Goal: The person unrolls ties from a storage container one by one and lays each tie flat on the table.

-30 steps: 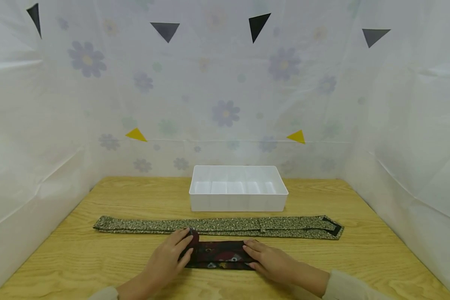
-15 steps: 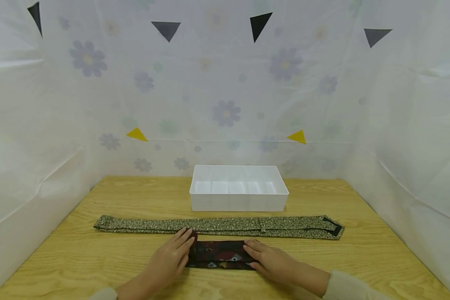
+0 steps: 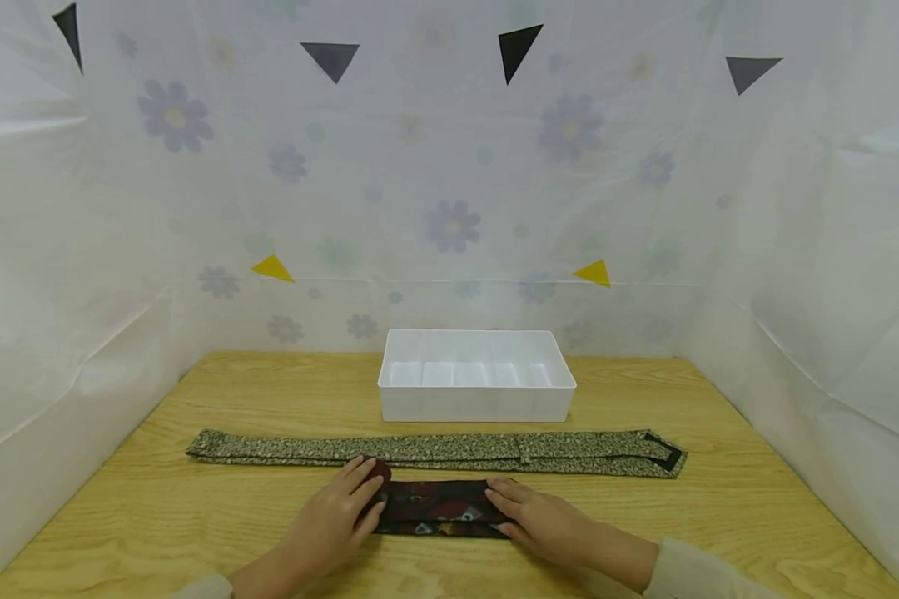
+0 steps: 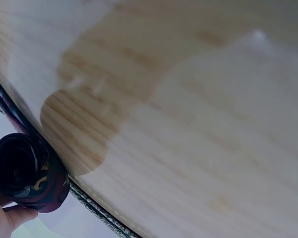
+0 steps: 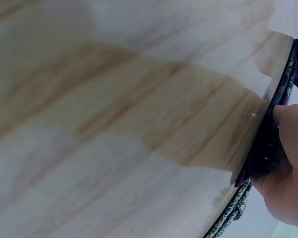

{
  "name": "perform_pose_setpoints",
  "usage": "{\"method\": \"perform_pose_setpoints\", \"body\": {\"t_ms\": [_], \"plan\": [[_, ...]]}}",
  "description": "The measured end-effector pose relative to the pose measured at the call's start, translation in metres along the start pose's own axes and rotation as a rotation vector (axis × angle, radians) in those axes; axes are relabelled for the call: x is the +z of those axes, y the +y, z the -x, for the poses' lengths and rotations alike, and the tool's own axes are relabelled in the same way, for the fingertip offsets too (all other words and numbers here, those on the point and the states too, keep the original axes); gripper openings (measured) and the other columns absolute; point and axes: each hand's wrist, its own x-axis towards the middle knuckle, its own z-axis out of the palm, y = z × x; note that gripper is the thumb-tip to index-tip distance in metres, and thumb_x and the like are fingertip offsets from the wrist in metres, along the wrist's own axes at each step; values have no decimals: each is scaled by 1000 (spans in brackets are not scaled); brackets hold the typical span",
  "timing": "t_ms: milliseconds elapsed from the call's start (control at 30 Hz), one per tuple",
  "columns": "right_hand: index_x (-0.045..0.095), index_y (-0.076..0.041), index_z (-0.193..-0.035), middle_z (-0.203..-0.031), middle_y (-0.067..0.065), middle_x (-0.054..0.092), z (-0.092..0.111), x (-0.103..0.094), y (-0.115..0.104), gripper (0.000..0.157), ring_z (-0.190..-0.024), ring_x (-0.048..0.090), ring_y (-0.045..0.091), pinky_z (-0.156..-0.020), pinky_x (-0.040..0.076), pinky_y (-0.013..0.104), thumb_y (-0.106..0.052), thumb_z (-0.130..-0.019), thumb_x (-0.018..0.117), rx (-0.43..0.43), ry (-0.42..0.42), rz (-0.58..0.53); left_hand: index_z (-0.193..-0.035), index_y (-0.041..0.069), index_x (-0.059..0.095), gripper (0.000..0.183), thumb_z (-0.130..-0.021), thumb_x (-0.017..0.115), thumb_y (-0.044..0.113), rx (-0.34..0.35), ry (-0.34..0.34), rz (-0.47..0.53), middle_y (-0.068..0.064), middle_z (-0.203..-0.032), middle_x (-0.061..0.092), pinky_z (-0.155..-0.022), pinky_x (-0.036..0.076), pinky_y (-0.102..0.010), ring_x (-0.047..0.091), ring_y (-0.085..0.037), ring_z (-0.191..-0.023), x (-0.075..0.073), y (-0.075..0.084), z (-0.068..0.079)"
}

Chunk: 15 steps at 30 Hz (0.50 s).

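A dark necktie (image 3: 449,509) with red, white and yellow figures lies across the near part of the table, its left end wound into a roll (image 4: 52,186). My left hand (image 3: 328,517) holds this roll, fingers curved over its far side and thumb at the near side. In the left wrist view the roll stands on edge, its hollow coil facing the camera. My right hand (image 3: 550,522) rests on the flat right end of the tie, with the fingers extended over it and the thumb near its lower edge. The cloth under that palm is hidden.
Just beyond, a green-and-cream patterned necktie (image 3: 449,449) lies folded lengthwise across the wooden table (image 3: 157,516). Behind it stands a white box (image 3: 475,403) with several compartments. White floral sheeting (image 3: 449,166) encloses the back and sides.
My left fingers have shifted on the roll, and the roll sits very slightly further left. My right hand has stayed in place, as have the patterned tie and the box.
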Motion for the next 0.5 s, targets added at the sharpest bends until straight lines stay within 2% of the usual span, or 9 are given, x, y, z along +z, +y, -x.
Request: {"method": "perform_pose_setpoints", "body": {"t_ms": [167,333,500], "plan": [[45,-1,-136,-142,18,43,0,1,1,45,-128,46,32,-95,49,39,-26,-98,46,5,-4,1,-96,3,68,33,-69,80,19,-26,42,-4,-17,-108,65,-76,56,-38,62,-35,-102,0,0,1],[46,0,-136,-142,18,43,0,0,0,45,-128,45,32,-95,49,39,-25,-98,46,0,-3,6,-96,4,66,35,-69,80,21,-73,44,-15,-16,-107,65,-76,56,-38,62,-34,-102,0,1,1],[45,0,-136,-142,19,43,0,0,-1,45,-128,45,32,-96,49,39,-25,-98,45,-18,-1,32,-95,4,66,36,-67,81,20,-70,66,-24,-16,-105,65,-73,57,-37,63,-32,-99,-1,1,1]]}}
